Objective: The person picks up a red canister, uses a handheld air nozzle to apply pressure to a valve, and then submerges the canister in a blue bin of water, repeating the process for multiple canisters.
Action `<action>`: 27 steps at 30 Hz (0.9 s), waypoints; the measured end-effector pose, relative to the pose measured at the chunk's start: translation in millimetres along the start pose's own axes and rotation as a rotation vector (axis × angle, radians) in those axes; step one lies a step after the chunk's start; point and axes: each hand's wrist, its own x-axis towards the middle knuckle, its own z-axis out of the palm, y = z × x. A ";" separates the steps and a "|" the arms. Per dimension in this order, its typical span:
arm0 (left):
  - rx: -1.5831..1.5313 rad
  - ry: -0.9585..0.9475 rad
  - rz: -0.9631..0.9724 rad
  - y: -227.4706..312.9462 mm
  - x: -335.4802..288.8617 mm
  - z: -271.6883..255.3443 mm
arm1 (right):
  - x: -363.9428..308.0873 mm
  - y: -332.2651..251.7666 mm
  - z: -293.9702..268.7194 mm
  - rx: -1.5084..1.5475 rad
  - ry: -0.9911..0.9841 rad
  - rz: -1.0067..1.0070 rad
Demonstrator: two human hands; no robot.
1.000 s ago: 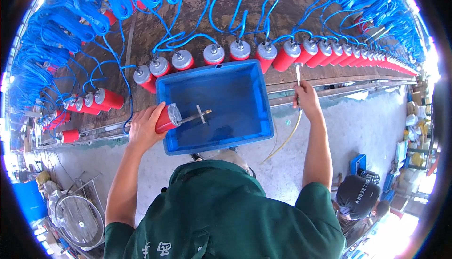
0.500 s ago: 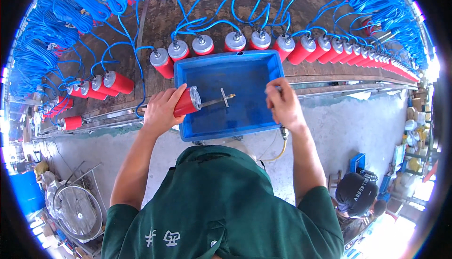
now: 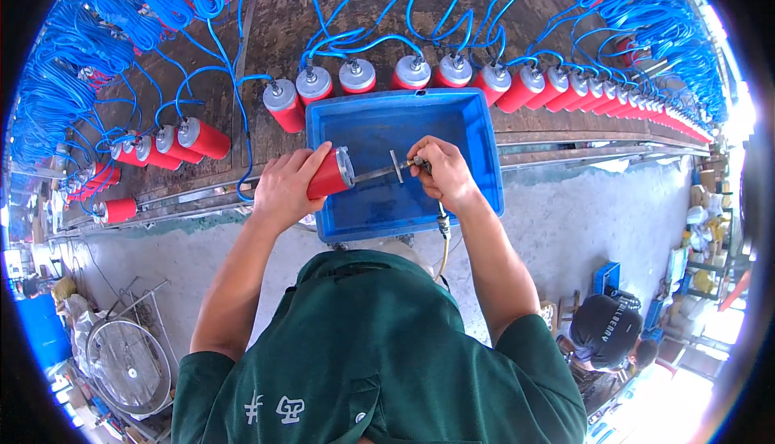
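Observation:
My left hand (image 3: pixel 286 186) is wrapped round a red cylinder (image 3: pixel 329 176) with a silver end cap, tipped on its side over the left rim of a blue plastic tub (image 3: pixel 347 230). From its cap a thin metal rod with a crossbar (image 3: pixel 396 166) points right across the tub. At the rod's far end, my right hand (image 3: pixel 444 171) pinches the metal fitting of a hose (image 3: pixel 444 242), whose pale yellow line hangs over the tub's front rim. The fingers partly hide where rod and fitting meet, so I cannot tell if they are joined. Water appears to lie in the tub.
Behind the tub, a row of red cylinders (image 3: pixel 357 77) with blue cables stands along a dark wooden bench (image 3: pixel 274 36). Coiled blue cables (image 3: pixel 105 20) pile up at the back. A round wire-guarded fan (image 3: pixel 129 371) stands lower left. Another person in a dark cap (image 3: pixel 605 331) is lower right.
My right hand has moved left from the tub's right rim to the rod's end, bringing the hose with it. My left hand still holds the red cylinder in nearly the same place.

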 end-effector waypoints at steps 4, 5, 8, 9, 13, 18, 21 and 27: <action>0.008 -0.012 -0.003 -2.1 0.1 0.4 | 1.8 1.5 3.6 -0.017 0.015 -0.012; 0.012 -0.010 0.002 -2.5 0.0 0.1 | 1.7 1.4 4.1 -0.018 0.015 -0.011; 0.019 -0.014 0.007 -4.2 1.2 0.0 | 2.2 1.4 5.7 -0.025 0.024 -0.006; 0.025 -0.020 0.008 -4.5 2.1 -0.1 | 2.6 2.4 5.5 0.009 0.024 -0.010; 0.028 -0.058 -0.022 -2.4 3.4 -2.6 | 1.4 -1.8 9.9 -0.046 0.053 -0.032; 0.022 -0.050 -0.013 -3.2 4.6 -1.8 | 1.3 -6.6 13.4 -0.114 0.072 -0.022; 0.033 -0.055 -0.004 -2.2 4.3 -2.8 | 1.6 -5.8 15.3 -0.142 0.086 -0.002; 0.000 -0.090 -0.016 -3.9 7.2 -3.5 | 6.1 -1.5 12.3 -0.126 0.054 0.016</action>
